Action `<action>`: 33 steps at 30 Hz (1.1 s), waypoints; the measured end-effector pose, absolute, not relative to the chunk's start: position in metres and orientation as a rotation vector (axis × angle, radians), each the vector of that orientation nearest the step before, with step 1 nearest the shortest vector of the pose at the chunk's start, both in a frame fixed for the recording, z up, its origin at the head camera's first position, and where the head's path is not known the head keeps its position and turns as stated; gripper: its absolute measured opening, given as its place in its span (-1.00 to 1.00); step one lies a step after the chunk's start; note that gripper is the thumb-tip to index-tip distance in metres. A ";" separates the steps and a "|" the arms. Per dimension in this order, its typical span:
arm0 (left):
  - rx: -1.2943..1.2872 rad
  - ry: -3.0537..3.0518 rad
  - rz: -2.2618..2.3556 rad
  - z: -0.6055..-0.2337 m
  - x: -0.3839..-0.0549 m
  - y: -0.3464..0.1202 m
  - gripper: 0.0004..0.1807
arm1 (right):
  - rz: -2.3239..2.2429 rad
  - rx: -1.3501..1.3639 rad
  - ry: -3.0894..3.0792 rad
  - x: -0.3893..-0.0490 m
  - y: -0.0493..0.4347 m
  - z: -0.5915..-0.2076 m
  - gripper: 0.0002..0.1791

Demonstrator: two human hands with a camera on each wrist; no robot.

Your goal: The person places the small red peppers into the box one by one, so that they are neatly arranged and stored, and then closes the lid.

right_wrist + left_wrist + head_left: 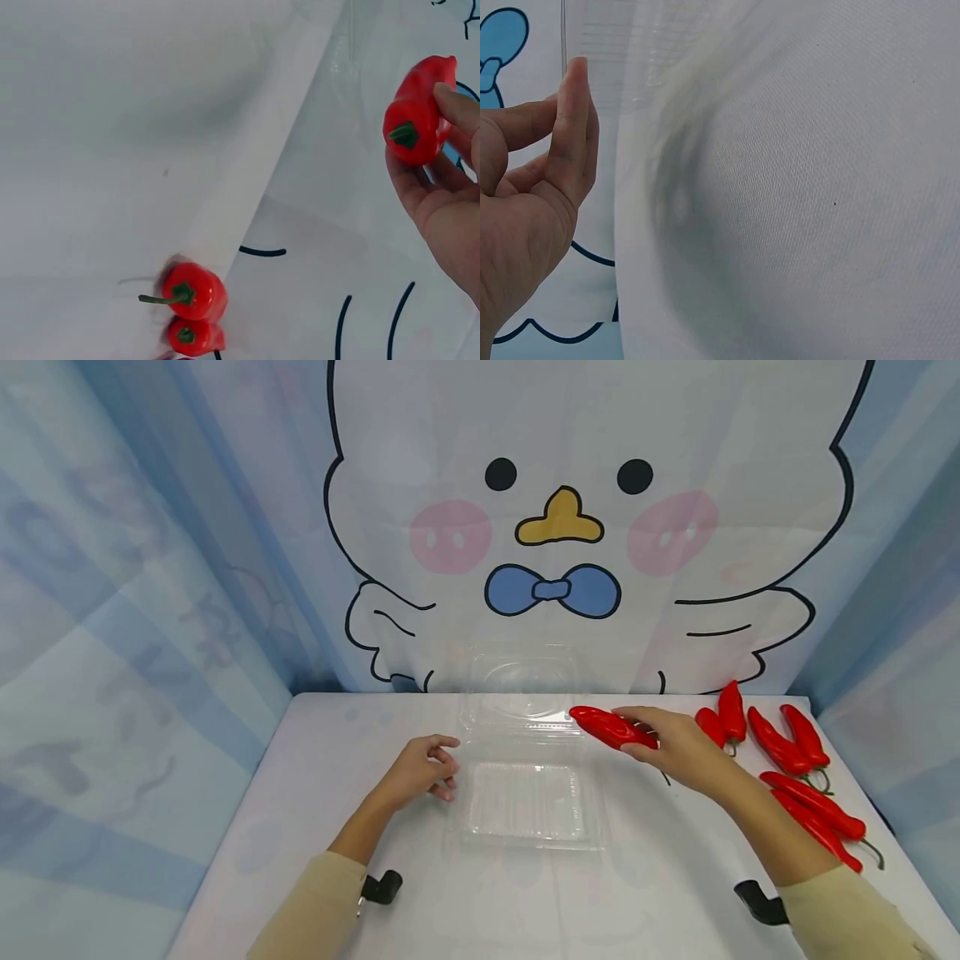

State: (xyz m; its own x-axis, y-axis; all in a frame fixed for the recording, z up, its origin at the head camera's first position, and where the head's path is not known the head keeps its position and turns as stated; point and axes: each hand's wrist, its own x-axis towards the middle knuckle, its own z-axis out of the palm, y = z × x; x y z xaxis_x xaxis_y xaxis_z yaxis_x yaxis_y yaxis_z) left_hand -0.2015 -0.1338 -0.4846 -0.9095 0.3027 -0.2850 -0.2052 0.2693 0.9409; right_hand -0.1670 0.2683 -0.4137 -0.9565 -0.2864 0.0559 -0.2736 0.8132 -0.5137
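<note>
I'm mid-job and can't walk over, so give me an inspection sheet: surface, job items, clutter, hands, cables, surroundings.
Surface: white tabletop, a faint pattern on it.
Job items: clear plastic container open, no pepper visible inside; six loose red peppers at the table's right side.
Clutter: nothing seen.
Left hand: holds nothing, at the container's left edge; contact can't be told.
Right hand: grips one red pepper above the table, near the container's right side.
Cables: nothing seen.
Surroundings: cartoon-printed backdrop behind, bluish curtains either side.
</note>
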 end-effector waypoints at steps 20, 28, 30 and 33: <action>0.093 2.130 1.678 -0.484 -0.201 -0.134 -0.45 | -0.832 -0.626 2.837 -0.193 0.223 -0.417 -0.39; 0.098 2.130 1.683 -0.485 -0.203 -0.134 -0.45 | -0.778 -0.674 2.770 -0.202 0.208 -0.417 -0.42; 0.101 2.125 1.684 -0.485 -0.203 -0.134 -0.45 | -0.753 -0.679 2.764 -0.204 0.204 -0.417 -0.43; 0.104 2.124 1.681 -0.485 -0.202 -0.134 -0.44 | -0.724 -0.701 2.765 -0.206 0.198 -0.419 -0.44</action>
